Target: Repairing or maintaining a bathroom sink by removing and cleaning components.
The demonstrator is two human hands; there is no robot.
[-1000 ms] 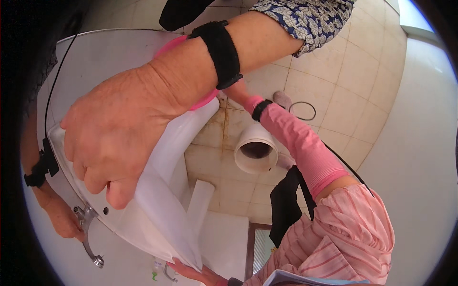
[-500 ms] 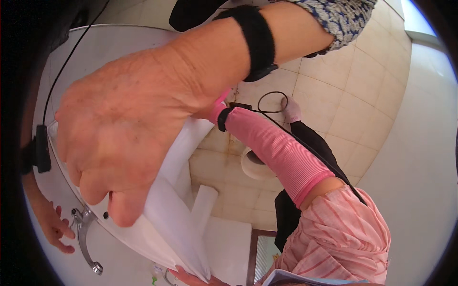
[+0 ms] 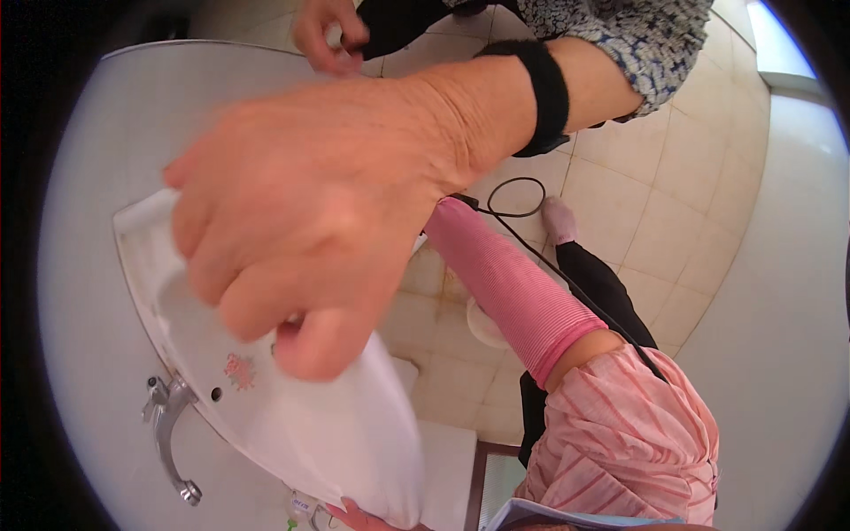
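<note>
My right arm (image 3: 518, 296), in a pink ribbed sleeve cover, reaches up and left from the lower right. My right hand is hidden behind a co-worker's large hand (image 3: 310, 212), which hangs very near with fingers curled and a black wristband behind it. At the bottom edge only part of my left hand (image 3: 356, 519) shows, its fingers stretched along the edge of a white washbasin (image 3: 301, 434). The basin has a flower print and a chrome tap (image 3: 168, 438). The co-worker's other hand (image 3: 332, 35) pinches something small and pale.
A black cable (image 3: 531, 248) runs along my right sleeve and loops over the tiled floor (image 3: 699, 177). A round white container (image 3: 485, 326) stands beside the sleeve. My pink-socked foot (image 3: 558, 219) and the co-worker's patterned sleeve (image 3: 602, 62) are also in view.
The co-worker's large hand has moved right, uncovering more of the basin. A hand with a black device and cable at the left has gone; another hand now shows at the top.
</note>
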